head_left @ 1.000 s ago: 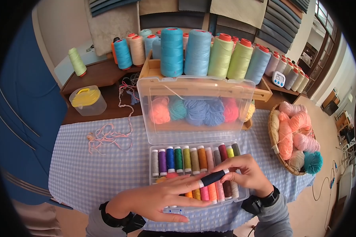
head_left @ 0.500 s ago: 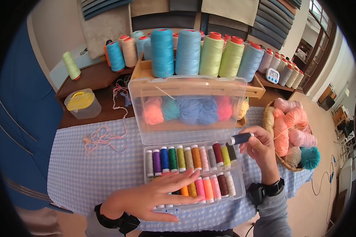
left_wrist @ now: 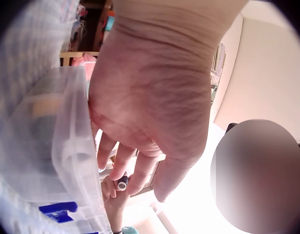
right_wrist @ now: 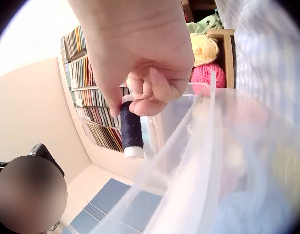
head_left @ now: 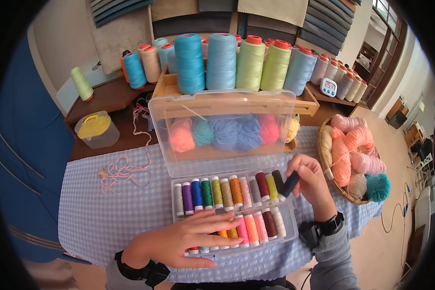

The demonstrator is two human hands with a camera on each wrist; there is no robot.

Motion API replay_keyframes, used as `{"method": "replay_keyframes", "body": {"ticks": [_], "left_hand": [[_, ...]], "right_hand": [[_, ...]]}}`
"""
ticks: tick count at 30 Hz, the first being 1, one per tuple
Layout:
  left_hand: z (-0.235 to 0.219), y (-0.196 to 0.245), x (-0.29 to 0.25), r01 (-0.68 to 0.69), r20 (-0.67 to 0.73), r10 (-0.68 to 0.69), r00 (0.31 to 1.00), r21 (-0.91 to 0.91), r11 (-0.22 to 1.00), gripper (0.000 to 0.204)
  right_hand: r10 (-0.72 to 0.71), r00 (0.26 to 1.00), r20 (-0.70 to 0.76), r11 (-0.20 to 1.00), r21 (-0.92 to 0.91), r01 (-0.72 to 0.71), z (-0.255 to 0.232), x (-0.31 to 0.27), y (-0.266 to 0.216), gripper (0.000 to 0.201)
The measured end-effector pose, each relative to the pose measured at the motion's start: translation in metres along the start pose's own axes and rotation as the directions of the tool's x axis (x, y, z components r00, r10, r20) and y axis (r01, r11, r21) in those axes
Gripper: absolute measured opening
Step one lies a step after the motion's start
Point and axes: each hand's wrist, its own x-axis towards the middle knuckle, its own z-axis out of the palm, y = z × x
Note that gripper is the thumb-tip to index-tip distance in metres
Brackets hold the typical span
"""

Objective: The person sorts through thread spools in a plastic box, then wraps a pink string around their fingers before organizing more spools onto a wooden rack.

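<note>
Between thumb and fingers my right hand (head_left: 313,186) pinches a dark navy thread spool (head_left: 289,184), tilted, over the right end of the back row in a clear plastic case (head_left: 291,227). In the right wrist view the navy spool (right_wrist: 132,129) hangs by one end from the right hand (right_wrist: 140,53), white tip outward. My left hand (head_left: 181,239) lies spread, palm down, over the left part of the front row, hiding several spools. The left wrist view has the left hand (left_wrist: 152,92) with extended fingers beside the case wall (left_wrist: 74,141).
The case's raised clear lid (head_left: 217,166) stands behind the rows. Big thread cones (head_left: 221,63) line a wooden shelf behind it. A yarn basket (head_left: 325,154) sits right; a yellow-lidded tub (head_left: 101,135) and loose pink yarn (head_left: 125,173) lie left on checked cloth.
My right hand has moved the navy spool from beside the left fingers to the back row's right end, tilting it downward. The left hand has drawn back slightly left, still spread.
</note>
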Motion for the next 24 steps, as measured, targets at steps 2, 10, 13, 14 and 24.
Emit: {"method": "replay_keyframes", "body": {"ticks": [2, 10, 13, 14, 24], "left_hand": [[0.0, 0.0, 0.0, 0.006, -0.004, -0.006, 1.0, -0.002, 1.0, 0.046], [-0.002, -0.002, -0.005, -0.007, -0.233, -0.032, 0.972, -0.166, 0.986, 0.037], [0.002, -0.011, -0.008, -0.186, -0.487, -0.149, 0.861, -0.572, 0.799, 0.044], [0.001, -0.015, -0.009, -0.184, -0.49, -0.151, 0.859, -0.569, 0.801, 0.044], [-0.007, -0.019, -0.011, -0.428, -0.515, -0.322, 0.794, -0.851, 0.304, 0.036]], "right_hand": [[0.028, 0.982, 0.184, 0.999, -0.049, -0.02, -0.005, 0.0, 0.0, 0.023], [0.401, 0.886, 0.234, 0.785, -0.587, -0.2, 0.0, -0.004, -0.022, 0.021], [0.443, 0.87, 0.215, 0.697, -0.694, -0.183, 0.004, -0.004, -0.023, 0.025], [0.442, 0.869, 0.22, 0.699, -0.692, -0.18, 0.005, -0.004, -0.024, 0.025], [0.297, 0.946, 0.132, 0.689, -0.716, -0.117, 0.005, 0.001, -0.015, 0.018]]}}
